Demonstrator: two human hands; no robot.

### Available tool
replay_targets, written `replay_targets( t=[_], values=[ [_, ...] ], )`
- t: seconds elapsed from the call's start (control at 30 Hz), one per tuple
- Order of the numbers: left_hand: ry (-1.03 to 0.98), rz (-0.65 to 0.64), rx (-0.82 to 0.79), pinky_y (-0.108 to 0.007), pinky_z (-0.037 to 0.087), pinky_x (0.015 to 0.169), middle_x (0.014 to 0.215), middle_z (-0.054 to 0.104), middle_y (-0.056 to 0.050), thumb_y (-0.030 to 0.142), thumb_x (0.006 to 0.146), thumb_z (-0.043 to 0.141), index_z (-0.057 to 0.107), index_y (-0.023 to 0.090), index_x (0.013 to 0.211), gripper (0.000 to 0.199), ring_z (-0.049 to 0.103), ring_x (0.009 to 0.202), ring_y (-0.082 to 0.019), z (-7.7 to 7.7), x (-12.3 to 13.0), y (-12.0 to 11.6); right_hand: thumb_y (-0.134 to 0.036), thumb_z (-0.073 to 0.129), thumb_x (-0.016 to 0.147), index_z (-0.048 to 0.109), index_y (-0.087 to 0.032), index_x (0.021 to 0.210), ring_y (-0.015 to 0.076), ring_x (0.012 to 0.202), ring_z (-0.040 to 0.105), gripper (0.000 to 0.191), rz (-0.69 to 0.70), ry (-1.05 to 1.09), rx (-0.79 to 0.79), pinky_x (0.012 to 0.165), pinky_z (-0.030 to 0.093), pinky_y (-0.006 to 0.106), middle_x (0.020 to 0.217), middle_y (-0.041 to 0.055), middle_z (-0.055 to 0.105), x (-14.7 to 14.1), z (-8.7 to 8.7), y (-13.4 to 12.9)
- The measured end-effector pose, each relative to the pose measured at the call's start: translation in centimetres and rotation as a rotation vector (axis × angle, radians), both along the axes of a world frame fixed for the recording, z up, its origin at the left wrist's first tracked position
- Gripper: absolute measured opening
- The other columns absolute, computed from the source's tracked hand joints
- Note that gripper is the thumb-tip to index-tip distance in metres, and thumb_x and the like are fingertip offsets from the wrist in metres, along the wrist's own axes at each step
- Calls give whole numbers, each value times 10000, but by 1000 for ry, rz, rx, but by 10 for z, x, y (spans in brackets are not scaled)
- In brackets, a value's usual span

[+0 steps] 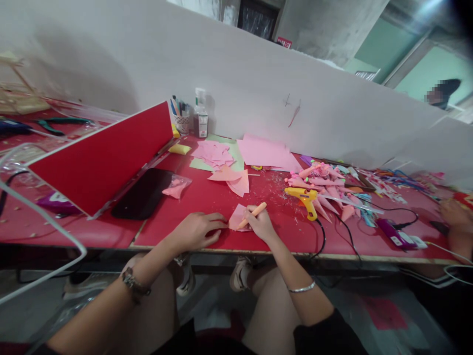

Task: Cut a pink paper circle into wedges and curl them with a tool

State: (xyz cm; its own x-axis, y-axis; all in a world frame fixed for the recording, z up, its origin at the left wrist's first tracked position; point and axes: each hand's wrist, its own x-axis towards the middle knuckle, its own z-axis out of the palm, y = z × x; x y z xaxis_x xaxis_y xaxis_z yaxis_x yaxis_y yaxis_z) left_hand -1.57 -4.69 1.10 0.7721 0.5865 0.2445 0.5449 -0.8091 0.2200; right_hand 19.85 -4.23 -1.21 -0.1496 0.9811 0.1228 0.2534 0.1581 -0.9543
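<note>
A small pink paper piece (236,215) lies near the table's front edge. Wrapped round a thick orange pen (258,209), my right hand (261,225) holds its lower end against the paper. At the paper's left edge, my left hand (199,230) rests on the table with its fingers apart and nothing in them. Behind the paper lie pale orange-pink cut pieces (239,183). A yellow glue gun (303,198) lies to the right, beside a heap of pink paper cones (325,180).
A red divider board (111,158) stands on the left, with a black phone (142,195) beside it. Pink sheets (264,150), a bottle (200,118) and a pen cup (181,122) are at the back. Right: a purple power strip (395,233) and another person's arm (458,227).
</note>
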Motion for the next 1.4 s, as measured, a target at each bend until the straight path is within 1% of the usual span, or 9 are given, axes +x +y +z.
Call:
replay_targets(
  t=[0.2, 0.43, 0.63, 0.87, 1.03, 1.17, 1.23, 1.33, 1.4],
  values=[
    [31, -10, 10, -231, 436, 681, 1077, 609, -18, 248, 829, 365, 589, 253, 1019, 294, 605, 833, -140, 0, -1, 0, -292, 469, 751, 381, -190, 536, 76, 413, 397, 254, -22, 12, 25, 382, 281, 172, 456, -48, 415, 1, -2, 1],
    [58, 11, 36, -243, 431, 651, 1077, 605, -15, 275, 841, 353, 573, 256, 1037, 295, 606, 817, -144, 0, -1, -1, -333, 439, 777, 395, -186, 566, 89, 453, 448, 261, -38, 42, 41, 420, 332, 179, 489, -36, 459, 0, 3, -1],
    [63, 7, 29, -245, 434, 668, 1088, 598, -7, 273, 840, 357, 568, 259, 1041, 291, 605, 819, -140, -1, -1, -1, -296, 465, 755, 386, -182, 529, 79, 424, 405, 265, 16, -2, 53, 400, 284, 179, 464, -50, 402, 1, 0, -1],
    [30, -6, 36, -238, 433, 679, 1055, 613, -20, 264, 842, 353, 582, 247, 1022, 292, 603, 819, -136, -1, -1, -1, -288, 460, 763, 390, -179, 527, 82, 453, 382, 269, 14, -26, 112, 428, 268, 194, 485, -49, 382, 0, 0, 1],
    [16, -2, 41, -228, 432, 659, 1034, 620, -26, 267, 840, 356, 589, 242, 1012, 290, 605, 802, -134, -1, -1, 0, -299, 471, 774, 430, -176, 545, 87, 478, 385, 264, -1, -10, 152, 467, 295, 207, 500, -44, 402, 0, 6, 1],
    [14, -10, 16, -235, 439, 675, 1034, 621, -19, 260, 836, 364, 580, 246, 1033, 292, 606, 812, -136, 0, -1, 0, -338, 472, 784, 455, -178, 587, 98, 512, 441, 254, -41, 42, 147, 488, 355, 206, 529, -38, 435, -1, 6, 0],
    [8, -15, 5, -238, 441, 688, 1041, 622, -19, 254, 837, 362, 576, 243, 1039, 294, 607, 815, -136, 0, -2, -1, -373, 468, 786, 475, -181, 642, 105, 539, 488, 240, -53, 78, 131, 495, 398, 207, 573, -32, 466, -1, 4, 1],
    [12, -20, -10, -239, 438, 691, 1061, 619, -16, 254, 840, 361, 567, 242, 1049, 293, 608, 818, -137, 1, -3, -1, -405, 489, 771, 509, -186, 741, 123, 625, 554, 222, -41, 114, 104, 527, 454, 215, 689, -10, 522, -1, 2, 2],
    [15, -16, -15, -239, 432, 687, 1071, 615, -11, 253, 841, 361, 567, 245, 1047, 291, 607, 820, -137, 1, -4, -1, -387, 523, 753, 532, -182, 739, 126, 645, 560, 205, -14, 107, 96, 540, 460, 215, 706, -4, 538, -1, 1, 2]
  ],
)
